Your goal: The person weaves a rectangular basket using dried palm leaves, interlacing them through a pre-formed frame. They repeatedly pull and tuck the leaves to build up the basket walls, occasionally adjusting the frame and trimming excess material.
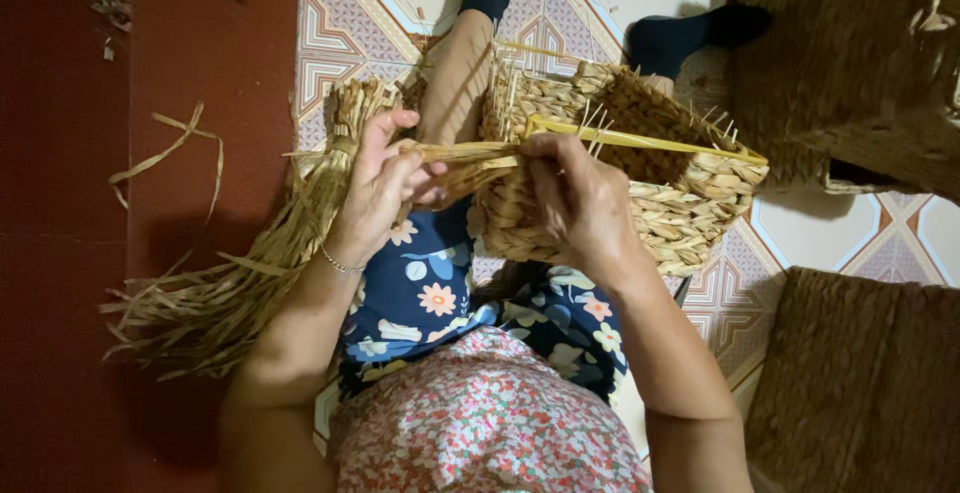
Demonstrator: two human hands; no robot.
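Half-woven basket (610,178) rests on lap, tilted sideways so rim faces hands. Left hand (385,188) pinches straw strand (465,153) taut; right hand (575,198) clamps it at rim. Straw bundle (260,273) lies beside left arm.

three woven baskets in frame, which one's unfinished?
The basket on the person's lap, between both hands: loose strand ends stick up from its rim and a yellow frame shows. The two at right look fully woven.
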